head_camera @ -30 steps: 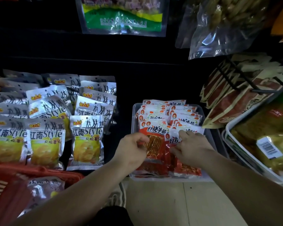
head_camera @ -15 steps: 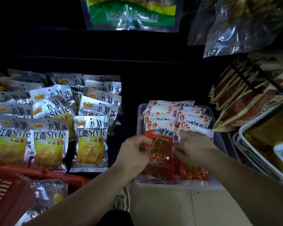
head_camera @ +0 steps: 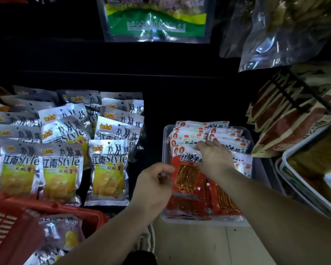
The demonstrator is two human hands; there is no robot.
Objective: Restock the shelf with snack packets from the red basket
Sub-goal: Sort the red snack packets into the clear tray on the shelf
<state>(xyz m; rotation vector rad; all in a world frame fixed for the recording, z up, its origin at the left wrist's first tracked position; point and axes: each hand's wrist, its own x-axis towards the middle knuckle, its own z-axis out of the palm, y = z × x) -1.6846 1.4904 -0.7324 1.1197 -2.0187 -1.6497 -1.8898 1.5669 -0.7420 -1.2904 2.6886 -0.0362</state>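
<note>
**Lower centre of the frame.** A person's two bare forearms reach over a clear rectangular plastic tray (head_camera: 203,222) that stands on the dark shelf (head_camera: 180,88). The tray holds overlapping rows of red-and-white foil snack packets (head_camera: 224,134).

**Right grip** (head_camera: 215,159). It curls over the white top of the front red snack packet with the clear window (head_camera: 187,176). The fingertips are on the packet's upper edge and the thumb is below, pinching it.

**Left grip** (head_camera: 155,186). It lies with curled fingers against that packet's left edge, just beside the tray's left wall. Whether it actually holds the packet cannot be told.

**Left of the tray.** Silver-and-yellow crisp packets (head_camera: 61,169) stand in overlapping rows on the same shelf.

**Lower left corner.** The red slatted plastic basket (head_camera: 10,226) has more silver-and-yellow packets (head_camera: 61,234) lying inside.

**Upper centre.** A clear bag with a green-and-yellow label (head_camera: 155,22) hangs above the shelf.
</note>
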